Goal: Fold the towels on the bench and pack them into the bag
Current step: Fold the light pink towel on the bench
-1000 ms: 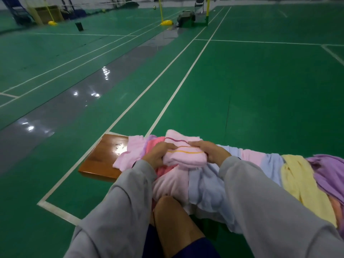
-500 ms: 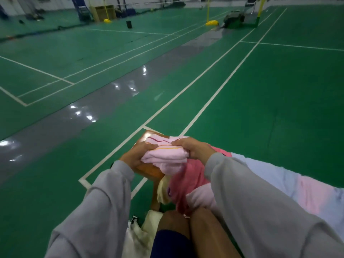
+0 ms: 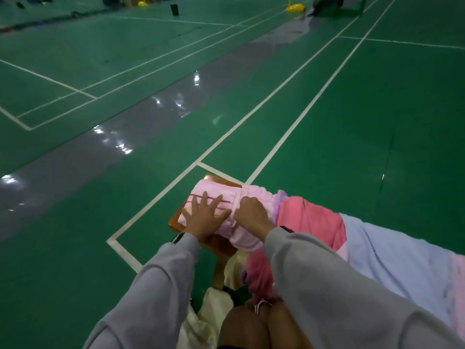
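Now the folded pink striped towel (image 3: 214, 191) lies on the desk (image 3: 174, 222) end under the left hand (image 3: 204, 219), fingers spread flat, while the right hand (image 3: 251, 215) curls its fingers onto the fold. Folding looks done; next it must go into the cream bag (image 3: 214, 307) below both wrists.

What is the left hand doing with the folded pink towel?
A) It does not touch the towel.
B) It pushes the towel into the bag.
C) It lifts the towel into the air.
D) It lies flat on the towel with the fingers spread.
D: the left hand lies flat, fingers spread, on the folded pink towel, which rests on the end of the bench.
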Demonstrator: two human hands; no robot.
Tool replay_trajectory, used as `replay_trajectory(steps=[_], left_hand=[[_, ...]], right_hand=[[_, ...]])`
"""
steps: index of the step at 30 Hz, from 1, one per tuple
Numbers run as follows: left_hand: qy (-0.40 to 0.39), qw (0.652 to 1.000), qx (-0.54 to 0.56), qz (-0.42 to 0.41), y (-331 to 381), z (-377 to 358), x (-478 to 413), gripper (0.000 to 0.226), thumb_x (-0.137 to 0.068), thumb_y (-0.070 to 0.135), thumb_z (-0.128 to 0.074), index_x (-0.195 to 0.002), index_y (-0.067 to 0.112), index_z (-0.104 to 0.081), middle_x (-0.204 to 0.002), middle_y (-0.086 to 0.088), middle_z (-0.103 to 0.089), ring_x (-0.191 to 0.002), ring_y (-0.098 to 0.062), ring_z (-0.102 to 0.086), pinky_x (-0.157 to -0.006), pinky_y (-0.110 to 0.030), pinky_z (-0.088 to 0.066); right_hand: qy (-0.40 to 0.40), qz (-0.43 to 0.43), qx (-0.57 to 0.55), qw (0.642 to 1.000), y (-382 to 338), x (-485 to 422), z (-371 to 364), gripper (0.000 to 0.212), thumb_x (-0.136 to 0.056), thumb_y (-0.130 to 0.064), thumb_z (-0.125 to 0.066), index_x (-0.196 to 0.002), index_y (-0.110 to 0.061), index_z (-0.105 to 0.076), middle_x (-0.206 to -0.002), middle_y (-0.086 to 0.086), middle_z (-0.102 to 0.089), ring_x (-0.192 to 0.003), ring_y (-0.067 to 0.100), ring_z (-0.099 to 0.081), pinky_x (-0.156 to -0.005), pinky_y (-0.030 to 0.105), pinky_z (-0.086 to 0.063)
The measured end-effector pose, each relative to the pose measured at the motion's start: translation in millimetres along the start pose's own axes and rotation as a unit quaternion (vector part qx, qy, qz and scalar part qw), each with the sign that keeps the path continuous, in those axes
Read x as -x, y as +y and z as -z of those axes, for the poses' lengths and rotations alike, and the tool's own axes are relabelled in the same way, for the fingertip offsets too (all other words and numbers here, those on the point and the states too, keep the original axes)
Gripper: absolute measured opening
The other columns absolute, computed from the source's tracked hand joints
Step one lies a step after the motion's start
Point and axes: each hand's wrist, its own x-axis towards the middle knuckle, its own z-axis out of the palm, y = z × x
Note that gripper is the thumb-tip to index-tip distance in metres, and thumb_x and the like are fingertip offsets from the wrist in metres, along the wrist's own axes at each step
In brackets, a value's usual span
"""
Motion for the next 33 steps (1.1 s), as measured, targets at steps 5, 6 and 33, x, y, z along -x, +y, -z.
replay_trajectory(steps=[5, 6, 33], left_hand=[[-0.045, 0.996, -0.067, -0.036, 23, -16, 9, 0.079, -0.084, 0.091, -0.017, -0.154, 0.06, 0.003, -0.169, 0.001, 0.018, -0.152, -0.046, 0.018, -0.112, -0.078, 0.009], [-0.047, 0.995, -0.076, -0.037, 21, -18, 7, 0.076, -0.085, 0.09, -0.015, -0.152, 0.062, 0.007, -0.169, 0.002, 0.02, -0.152, -0.046, 0.018, -0.112, -0.078, 0.009], [0.012, 0.799, 0.594, -0.09, 212, 157, 112, 0.068, -0.092, 0.066, -0.059, -0.131, 0.01, -0.065, -0.119, -0.01, -0.073, -0.108, -0.02, -0.072, -0.09, -0.036, -0.06]], right_hand=[[0.023, 0.0, 0.242, 0.97, 32, -3, 0, 0.052, -0.084, -0.038, -0.062, -0.13, -0.018, -0.048, -0.126, 0.013, -0.051, -0.114, 0.034, -0.048, -0.094, 0.048, -0.04], [0.001, -0.017, 0.247, 0.969, 37, -3, 3, 0.048, -0.086, -0.035, -0.059, -0.13, -0.019, -0.049, -0.127, 0.014, -0.053, -0.115, 0.034, -0.05, -0.095, 0.049, -0.04], [0.189, -0.103, -0.428, 0.878, 36, 70, 228, 0.051, -0.088, -0.054, -0.051, -0.095, -0.009, -0.072, -0.103, 0.016, -0.074, -0.094, 0.034, -0.071, -0.082, 0.045, -0.059]])
